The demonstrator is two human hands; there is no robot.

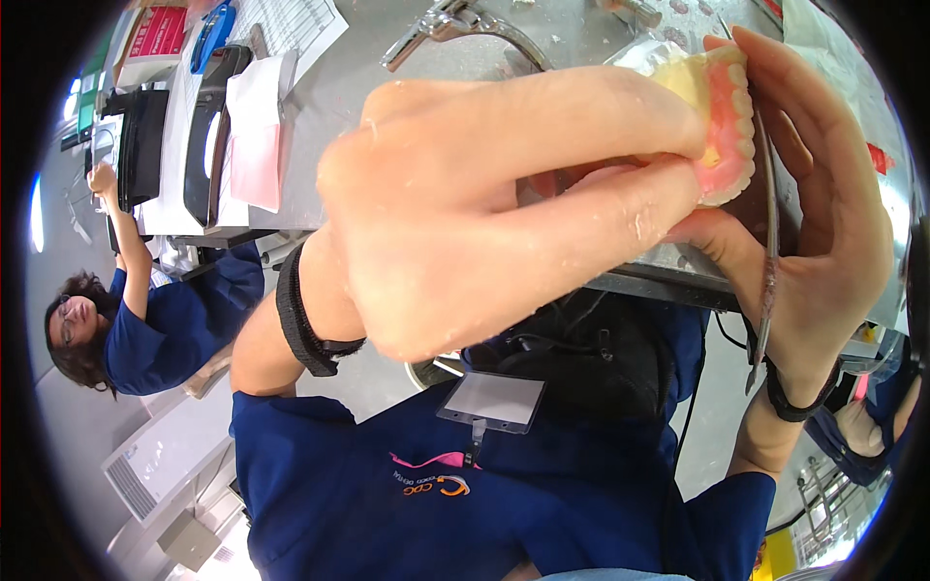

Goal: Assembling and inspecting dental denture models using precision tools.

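Note:
My left hand [484, 194] is closed on a denture model [727, 126], with its fingers pinching the model's near side. The model has a pale yellow cast, a pink wax gum and a curved row of cream teeth facing right. My right hand [823, 194] curls around the toothed side and holds a thin metal wax carver [770, 261]. Upright in the view, the carver lies across the palm, its lower tip down by the wrist. The right thumb and index fingertip are close to the model; whether they touch it is partly hidden.
A shiny metal articulator [465, 24] lies on the grey bench [334, 107] beyond my left hand. Papers, a pink-and-white pad [255, 145] and black cases [208, 145] sit at left. A co-worker [165, 310] is at far left; another person's sleeve [857, 436] shows at right.

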